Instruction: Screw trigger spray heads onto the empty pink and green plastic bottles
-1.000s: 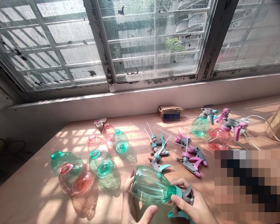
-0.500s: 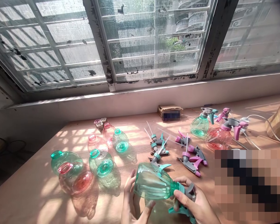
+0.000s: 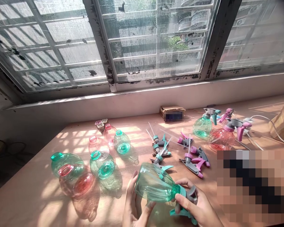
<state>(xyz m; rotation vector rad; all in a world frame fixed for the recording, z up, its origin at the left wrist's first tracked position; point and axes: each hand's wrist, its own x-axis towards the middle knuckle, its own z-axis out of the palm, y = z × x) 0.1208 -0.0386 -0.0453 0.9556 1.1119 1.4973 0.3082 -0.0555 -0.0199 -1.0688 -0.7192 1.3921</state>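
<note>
A clear green spray bottle [image 3: 153, 186] lies on its side in the air, base to the left and neck to the right. My left hand [image 3: 134, 203] holds its base end, fingers behind and thumb below. At the neck, my right hand [image 3: 198, 205] pinches the teal collar of the spray head [image 3: 192, 194] between thumb and fingers; the collar sits at the bottle's mouth. The teal trigger [image 3: 180, 212] points down toward me. Through the clear wall a pale tube shows inside the bottle. Part of my left fingers is hidden behind it.
Several open green bottles [image 3: 106, 170] and red bottles [image 3: 77, 184] stand left. Loose teal spray heads [image 3: 159, 157] and pink spray heads [image 3: 191, 164] lie beyond my hands. Fitted spray bottles [image 3: 221, 138], a cardboard box [image 3: 172, 114], a cable and a paper bag [image 3: 282, 126] stand farther back.
The held bottle's base has tipped slightly upward and left, and my right hand has shifted slightly left. Both hands keep their hold.
</note>
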